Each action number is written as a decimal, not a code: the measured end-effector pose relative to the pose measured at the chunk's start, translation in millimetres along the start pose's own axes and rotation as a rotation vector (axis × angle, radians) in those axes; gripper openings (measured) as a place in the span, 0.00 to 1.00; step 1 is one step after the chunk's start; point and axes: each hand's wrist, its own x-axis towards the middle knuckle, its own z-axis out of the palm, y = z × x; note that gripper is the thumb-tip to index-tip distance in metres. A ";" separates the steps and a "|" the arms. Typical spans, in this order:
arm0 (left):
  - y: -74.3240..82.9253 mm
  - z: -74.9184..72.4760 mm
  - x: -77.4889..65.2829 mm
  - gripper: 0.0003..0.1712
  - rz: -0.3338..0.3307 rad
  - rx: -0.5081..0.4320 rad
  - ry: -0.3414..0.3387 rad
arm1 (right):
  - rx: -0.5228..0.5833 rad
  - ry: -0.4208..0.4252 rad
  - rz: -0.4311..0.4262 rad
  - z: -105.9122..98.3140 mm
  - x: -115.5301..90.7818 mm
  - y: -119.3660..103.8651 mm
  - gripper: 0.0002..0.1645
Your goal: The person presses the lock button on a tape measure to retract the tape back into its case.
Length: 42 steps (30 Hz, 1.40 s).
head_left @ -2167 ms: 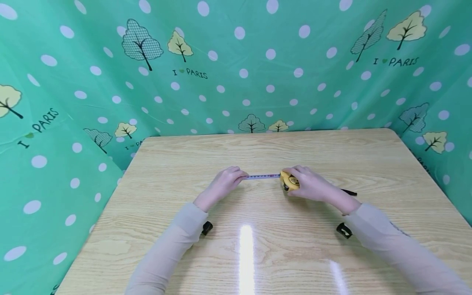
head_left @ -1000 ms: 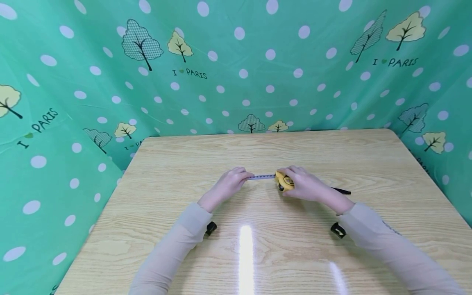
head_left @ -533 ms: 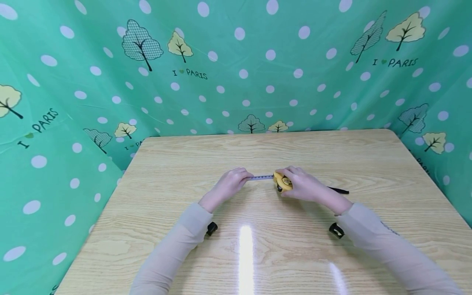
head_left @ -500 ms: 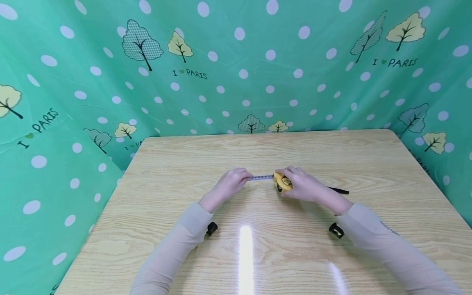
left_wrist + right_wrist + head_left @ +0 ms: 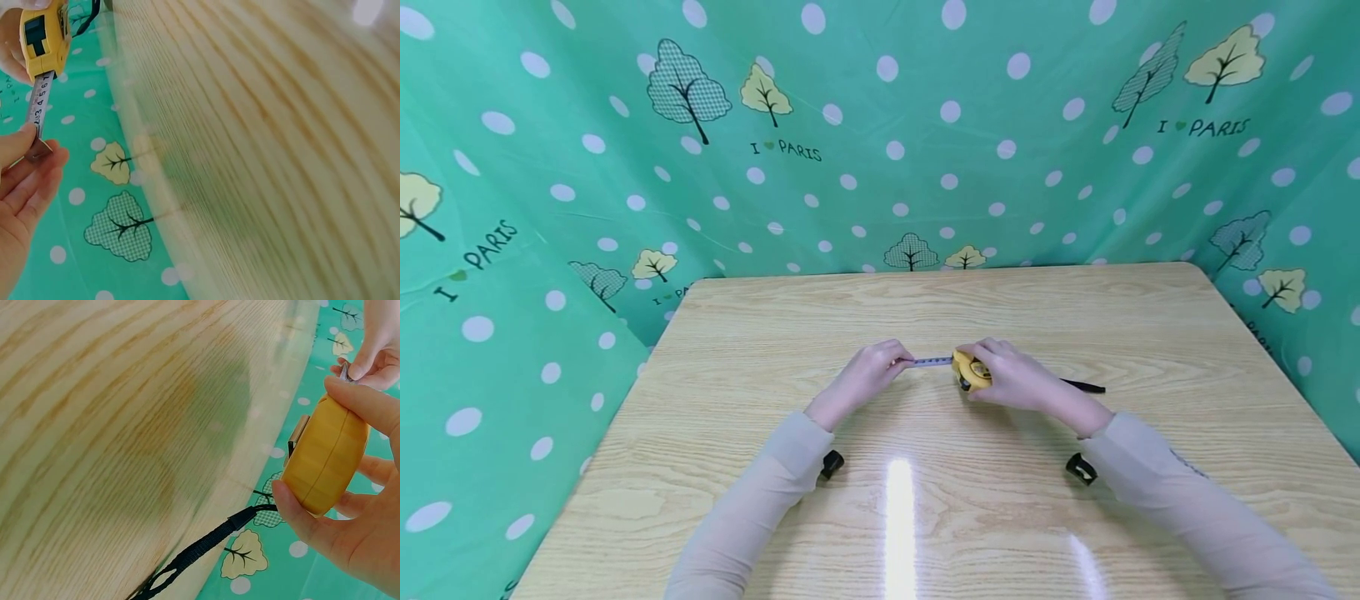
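My right hand [image 5: 1011,375] grips the yellow case of a tape measure [image 5: 331,450] between thumb and fingers. A black wrist strap [image 5: 206,544] trails from the case. The blade [image 5: 933,362] runs out to the left in a short, straight, roughly level stretch. At its end, my left hand [image 5: 868,371] pinches the blade close to the metal end hook [image 5: 39,150], thumb on one side and fingers on the other. The left wrist view shows printed numbers on the blade and a black lock button [image 5: 36,34] on the case. Both hands are held above the table.
A pale wood-grain table [image 5: 760,333] lies below the hands, with bright light reflections on its near part. Green dotted cloth [image 5: 880,150] hangs behind and beside it. Black wrist-camera mounts [image 5: 1081,468] show below the sleeves.
The right hand has moved left with the case, and the left hand slightly right early on. The exposed stretch of blade between the hands is shorter.
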 end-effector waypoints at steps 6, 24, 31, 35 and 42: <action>-1.0 2.0 0.6 0.03 -0.002 -0.012 0.004 | 0.006 0.006 -0.010 0.2 0.4 -1.2 0.41; 0.5 5.1 3.8 0.04 -0.005 -0.013 -0.006 | 0.023 -0.009 -0.039 2.0 5.1 -7.7 0.41; 1.9 5.8 4.5 0.04 -0.014 -0.023 -0.016 | 0.023 -0.005 -0.046 2.6 5.2 -8.2 0.42; 2.3 5.6 4.3 0.04 -0.021 -0.021 -0.024 | 0.021 -0.003 -0.056 2.9 5.2 -7.0 0.42; 3.3 6.0 4.6 0.04 -0.020 -0.020 -0.038 | 0.019 -0.009 -0.055 2.5 5.1 -7.1 0.42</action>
